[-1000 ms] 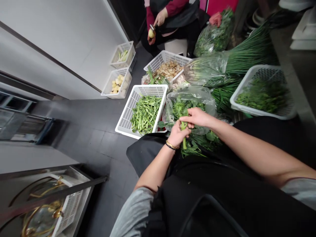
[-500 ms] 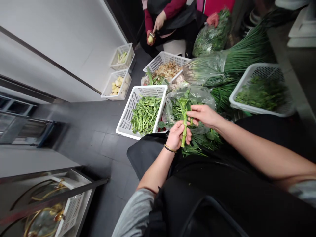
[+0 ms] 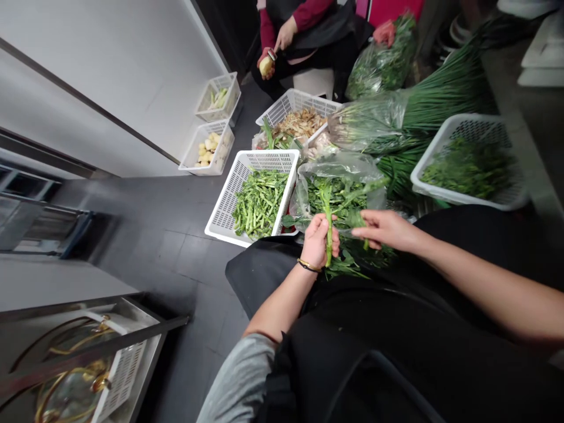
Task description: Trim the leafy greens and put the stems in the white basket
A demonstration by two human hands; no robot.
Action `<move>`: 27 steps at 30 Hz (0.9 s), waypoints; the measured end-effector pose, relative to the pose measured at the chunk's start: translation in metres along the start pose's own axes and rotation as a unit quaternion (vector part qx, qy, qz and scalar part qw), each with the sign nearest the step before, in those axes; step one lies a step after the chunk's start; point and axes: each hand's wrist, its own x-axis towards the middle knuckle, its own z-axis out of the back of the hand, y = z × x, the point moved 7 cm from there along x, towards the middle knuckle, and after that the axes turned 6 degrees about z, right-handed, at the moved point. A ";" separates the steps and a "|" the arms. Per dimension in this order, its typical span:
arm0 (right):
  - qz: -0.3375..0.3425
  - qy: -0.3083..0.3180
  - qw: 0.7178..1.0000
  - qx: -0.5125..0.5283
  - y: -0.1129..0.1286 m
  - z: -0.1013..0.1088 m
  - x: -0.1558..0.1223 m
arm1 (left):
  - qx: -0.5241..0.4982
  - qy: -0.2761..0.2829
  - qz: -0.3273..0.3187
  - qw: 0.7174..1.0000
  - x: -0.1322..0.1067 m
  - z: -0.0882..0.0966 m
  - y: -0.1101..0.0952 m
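My left hand [image 3: 316, 242] is closed around a thick green vegetable stalk [image 3: 328, 226], which stands roughly upright with its top pointing away from me. My right hand [image 3: 382, 229] is apart from the stalk, to its right, its fingers pinched on a torn-off leaf [image 3: 356, 219] smeared by motion. Beyond both hands lies an opened clear plastic bag [image 3: 304, 182] of leafy greens. Loose leaves [image 3: 346, 265] lie beneath my hands. Left of the bag, a white basket [image 3: 224, 207] holds many cut green stalks [image 3: 259, 205].
Across from me, a person [image 3: 304, 26] holds a peeler and a pale potato [image 3: 265, 66]. Bundled long green onions [image 3: 445, 88] lie at the right, behind another basket of greens [image 3: 440, 126]. Small baskets [image 3: 187, 164] stand along the wall. A metal rack [image 3: 154, 329] is at lower left.
My right hand has moved right and slightly toward me, away from the stalk, with a leaf in its fingers. My left hand keeps its hold. The other person's hands have shifted slightly on the potato.
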 end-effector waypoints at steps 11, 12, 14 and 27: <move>0.122 -0.173 0.975 -0.072 0.049 0.000 -0.007 | 0.107 -0.080 -0.105 0.985 -0.001 0.015 -0.009; 0.090 -0.178 0.979 -0.045 0.041 0.007 -0.002 | 0.132 -0.072 -0.103 0.983 -0.002 0.012 -0.008; 0.075 -0.177 0.981 -0.035 0.034 0.015 0.013 | 0.177 -0.064 -0.096 0.977 -0.003 0.007 -0.004; 0.052 -0.148 0.984 0.081 0.012 0.009 -0.013 | -0.162 0.154 0.145 0.964 -0.005 -0.014 0.006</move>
